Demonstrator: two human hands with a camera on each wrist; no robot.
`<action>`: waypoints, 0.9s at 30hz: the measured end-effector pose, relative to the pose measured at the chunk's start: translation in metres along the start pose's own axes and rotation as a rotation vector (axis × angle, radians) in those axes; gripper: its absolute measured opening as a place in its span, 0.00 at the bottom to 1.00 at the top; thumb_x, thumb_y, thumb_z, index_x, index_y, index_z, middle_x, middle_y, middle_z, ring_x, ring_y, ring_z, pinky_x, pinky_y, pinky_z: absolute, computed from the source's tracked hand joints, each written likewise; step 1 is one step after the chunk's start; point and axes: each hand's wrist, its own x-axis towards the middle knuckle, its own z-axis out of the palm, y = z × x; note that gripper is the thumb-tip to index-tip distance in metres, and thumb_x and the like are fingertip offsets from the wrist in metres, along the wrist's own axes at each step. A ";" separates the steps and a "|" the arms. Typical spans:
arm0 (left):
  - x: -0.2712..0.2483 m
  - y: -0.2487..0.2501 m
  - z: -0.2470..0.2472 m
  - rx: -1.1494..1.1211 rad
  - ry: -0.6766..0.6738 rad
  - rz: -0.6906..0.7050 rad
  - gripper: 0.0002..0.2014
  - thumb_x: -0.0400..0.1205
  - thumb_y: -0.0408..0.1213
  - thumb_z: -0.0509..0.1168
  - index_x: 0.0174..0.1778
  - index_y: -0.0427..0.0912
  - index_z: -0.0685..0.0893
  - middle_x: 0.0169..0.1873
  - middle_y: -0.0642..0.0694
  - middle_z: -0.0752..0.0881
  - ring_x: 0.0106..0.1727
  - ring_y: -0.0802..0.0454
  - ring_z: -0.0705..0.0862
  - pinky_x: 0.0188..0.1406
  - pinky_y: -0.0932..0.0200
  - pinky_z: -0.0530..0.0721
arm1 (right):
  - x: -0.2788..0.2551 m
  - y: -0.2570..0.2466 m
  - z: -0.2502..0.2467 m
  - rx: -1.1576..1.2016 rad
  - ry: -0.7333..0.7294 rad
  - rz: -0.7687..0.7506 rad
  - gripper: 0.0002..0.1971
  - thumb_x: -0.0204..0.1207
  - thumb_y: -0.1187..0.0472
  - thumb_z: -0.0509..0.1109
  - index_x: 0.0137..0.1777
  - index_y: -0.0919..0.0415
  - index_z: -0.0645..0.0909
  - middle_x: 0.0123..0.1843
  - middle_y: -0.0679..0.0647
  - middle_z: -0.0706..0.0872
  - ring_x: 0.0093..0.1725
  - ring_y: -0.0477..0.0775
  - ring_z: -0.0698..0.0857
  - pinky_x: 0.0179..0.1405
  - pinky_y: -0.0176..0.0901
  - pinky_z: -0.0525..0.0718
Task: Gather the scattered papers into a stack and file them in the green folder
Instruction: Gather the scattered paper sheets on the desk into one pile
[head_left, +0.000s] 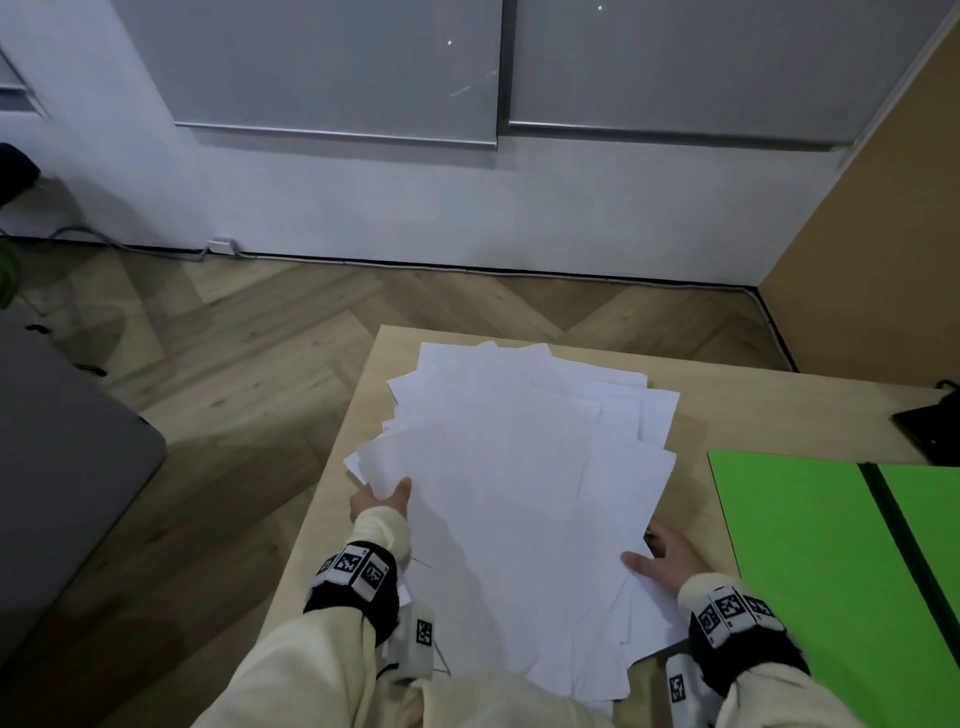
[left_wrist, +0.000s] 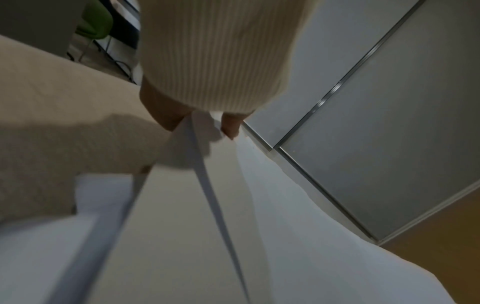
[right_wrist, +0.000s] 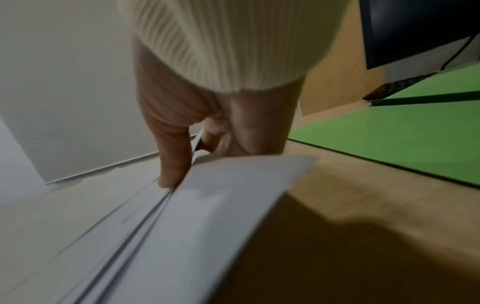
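Note:
A loose, fanned pile of white papers (head_left: 519, 483) covers the middle of the wooden table (head_left: 727, 415). My left hand (head_left: 382, 499) pinches the pile's left edge, thumb on top and fingers underneath; the left wrist view shows the papers (left_wrist: 207, 216) held between thumb and fingers. My right hand (head_left: 662, 556) pinches the right edge near the front, thumb on top, and the right wrist view shows several sheets (right_wrist: 207, 205) lifted off the table between thumb and fingers. The green folder (head_left: 831, 561) lies open and flat at the right, apart from the pile.
A dark device (head_left: 930, 426) with a cable sits at the table's far right, just beyond the folder. A grey seat (head_left: 62, 457) stands left of the table on the wooden floor. A white wall with grey blinds lies ahead.

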 end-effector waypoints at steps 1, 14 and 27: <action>0.000 -0.001 0.002 -0.013 0.002 -0.007 0.28 0.71 0.40 0.75 0.65 0.33 0.80 0.59 0.32 0.86 0.59 0.32 0.85 0.64 0.43 0.82 | 0.000 0.002 0.001 -0.005 -0.005 0.004 0.17 0.73 0.73 0.70 0.61 0.61 0.79 0.56 0.56 0.84 0.63 0.56 0.82 0.58 0.45 0.76; 0.001 -0.004 0.011 0.124 -0.095 0.104 0.27 0.68 0.38 0.77 0.63 0.35 0.81 0.59 0.35 0.87 0.59 0.34 0.86 0.63 0.43 0.83 | 0.012 0.006 0.008 -0.104 0.193 0.144 0.33 0.63 0.59 0.81 0.67 0.62 0.70 0.58 0.57 0.84 0.61 0.61 0.83 0.61 0.54 0.81; 0.010 -0.002 0.024 0.211 -0.159 0.246 0.26 0.75 0.32 0.70 0.69 0.35 0.74 0.64 0.33 0.83 0.63 0.35 0.83 0.65 0.46 0.81 | 0.015 -0.002 0.022 0.036 0.332 0.091 0.31 0.77 0.67 0.67 0.79 0.65 0.62 0.80 0.58 0.68 0.79 0.60 0.67 0.80 0.53 0.62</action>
